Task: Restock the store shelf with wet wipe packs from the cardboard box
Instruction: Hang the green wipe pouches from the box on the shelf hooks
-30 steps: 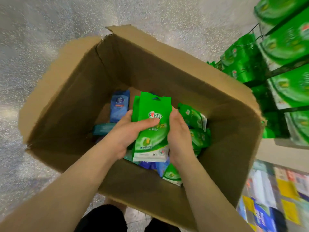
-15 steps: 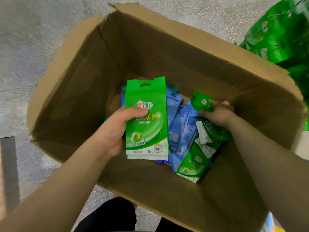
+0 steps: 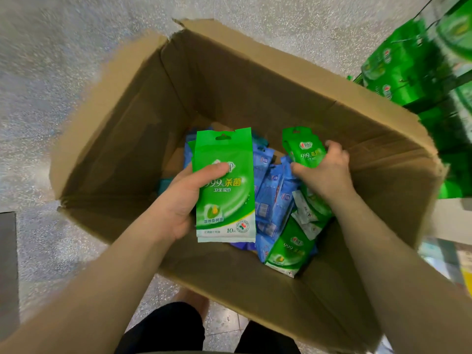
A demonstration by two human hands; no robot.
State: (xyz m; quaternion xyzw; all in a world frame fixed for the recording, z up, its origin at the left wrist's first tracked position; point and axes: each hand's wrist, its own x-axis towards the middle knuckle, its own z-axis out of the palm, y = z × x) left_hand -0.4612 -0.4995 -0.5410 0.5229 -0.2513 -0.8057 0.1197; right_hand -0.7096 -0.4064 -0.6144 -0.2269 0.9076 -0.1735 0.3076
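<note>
An open cardboard box (image 3: 122, 139) stands on the floor below me. Inside it, my left hand (image 3: 178, 205) grips a small stack of green wet wipe packs (image 3: 224, 190), upright, thumb across the front. To its right, my right hand (image 3: 325, 172) holds another green pack (image 3: 305, 146) lifted off the pile. Several blue packs (image 3: 270, 200) and more green packs (image 3: 288, 251) lie loose on the box bottom. Green packs hang on the store shelf (image 3: 398, 65) at the upper right.
Speckled grey floor (image 3: 51, 72) surrounds the box. A dark mat edge (image 3: 7, 264) lies at the far left. Lower shelf goods (image 3: 444, 259) show blurred at the right edge. My legs in dark shorts (image 3: 163, 330) are just below the box.
My right hand left the stack, reached to the right side of the pile and lifted a green pack. My left hand kept its stack upright. The view shifted slightly.
</note>
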